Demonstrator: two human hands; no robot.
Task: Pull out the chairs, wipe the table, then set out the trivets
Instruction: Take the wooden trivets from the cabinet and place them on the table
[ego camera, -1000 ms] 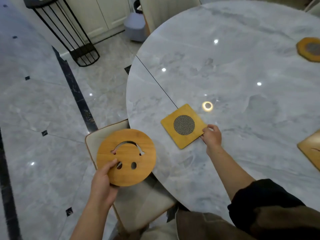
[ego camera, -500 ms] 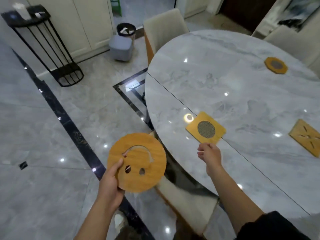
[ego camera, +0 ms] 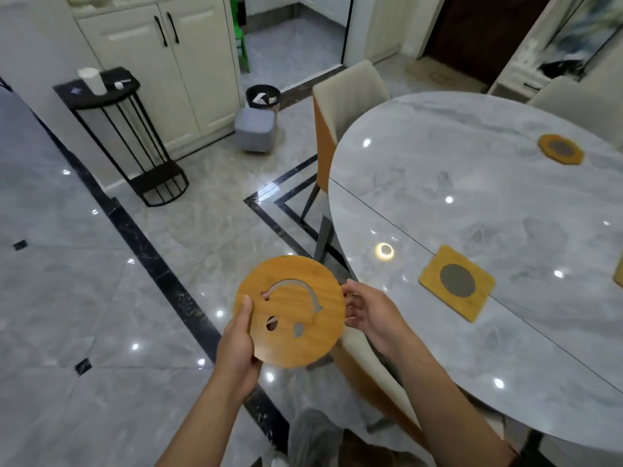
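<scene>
Out over the floor, just beside the table (ego camera: 472,210), the round trivet (ego camera: 290,305) with the smiley face is now held by both hands. A moment ago the right hand (ego camera: 371,311) was at the square trivet (ego camera: 456,281) on the table. It has let go of that one and come across to the round one. The square trivet lies flat near the table's edge, so I think that one is done. An eight-sided trivet (ego camera: 560,149) lies far across the table too. The round one is not on the table yet, so it looks like the next to go down. The left hand (ego camera: 237,345) holds its left side, thumb on top and the other fingers under it. The right hand's fingers are curled at the right rim and seem to hold it lightly. Both arms reach forward, and the trivet faces up. A chair (ego camera: 367,365) stands just below the hands.
</scene>
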